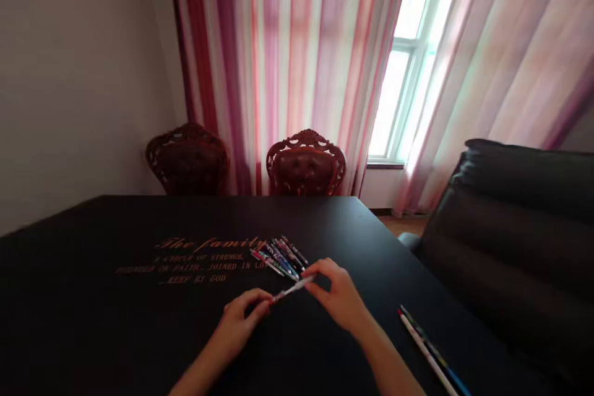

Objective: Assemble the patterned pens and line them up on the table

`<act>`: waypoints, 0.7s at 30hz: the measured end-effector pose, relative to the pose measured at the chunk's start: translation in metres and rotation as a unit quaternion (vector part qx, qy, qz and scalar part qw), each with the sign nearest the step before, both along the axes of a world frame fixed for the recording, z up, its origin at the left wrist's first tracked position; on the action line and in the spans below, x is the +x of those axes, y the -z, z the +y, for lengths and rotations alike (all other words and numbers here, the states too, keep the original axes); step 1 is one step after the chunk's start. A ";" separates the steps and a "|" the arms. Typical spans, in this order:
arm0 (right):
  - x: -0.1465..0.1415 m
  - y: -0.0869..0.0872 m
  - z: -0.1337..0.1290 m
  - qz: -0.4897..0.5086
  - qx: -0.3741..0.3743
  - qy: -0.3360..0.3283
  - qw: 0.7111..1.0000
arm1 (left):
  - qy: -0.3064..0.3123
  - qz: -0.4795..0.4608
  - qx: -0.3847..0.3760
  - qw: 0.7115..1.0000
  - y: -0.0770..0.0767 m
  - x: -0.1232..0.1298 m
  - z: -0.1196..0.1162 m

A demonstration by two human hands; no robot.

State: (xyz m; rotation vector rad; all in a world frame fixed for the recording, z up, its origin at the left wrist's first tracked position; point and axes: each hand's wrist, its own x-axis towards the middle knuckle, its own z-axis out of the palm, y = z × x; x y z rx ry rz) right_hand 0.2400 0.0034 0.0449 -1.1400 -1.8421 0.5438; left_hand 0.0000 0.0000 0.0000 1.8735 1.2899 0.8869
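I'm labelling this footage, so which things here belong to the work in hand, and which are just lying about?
In use or close to it:
white pen, held in left hand and right hand
bunched pens, just beyond
black table

Apparently just around:
two pen-like sticks, apart, role unclear
carved chairs
black armchair
striped curtains

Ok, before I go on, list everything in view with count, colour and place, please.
Table: 1, black, foreground
Lettering: 4 lines, orange-gold, tabletop left
Held pen: 1, mostly pale, lower centre
Pen pile: several, mixed colours, beyond held pen
Loose pens: 2, one whitish, one dark and blue, lower right
Chairs: 2, dark red-brown, behind table
Armchair: 1, black, right
Curtains: 2, striped pink-purple, back
Window: 1, white-framed, between curtains
Wall: greyish, left
Left hand: 1, at pen's near end
Right hand: 1, at far end
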 end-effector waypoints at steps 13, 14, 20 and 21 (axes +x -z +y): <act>-0.010 -0.001 -0.002 -0.011 -0.007 -0.006 1.000 | 0.010 -0.020 0.004 1.000 0.005 -0.002 0.001; -0.010 -0.001 -0.002 -0.009 -0.009 -0.006 1.000 | 0.011 -0.021 0.003 1.000 0.005 -0.002 0.001; -0.011 0.003 0.000 -0.008 -0.040 0.006 0.999 | 0.011 -0.027 0.009 1.000 0.005 -0.002 0.003; -0.011 0.004 0.001 -0.008 -0.046 0.010 0.999 | 0.009 -0.028 0.010 1.000 0.005 -0.002 0.003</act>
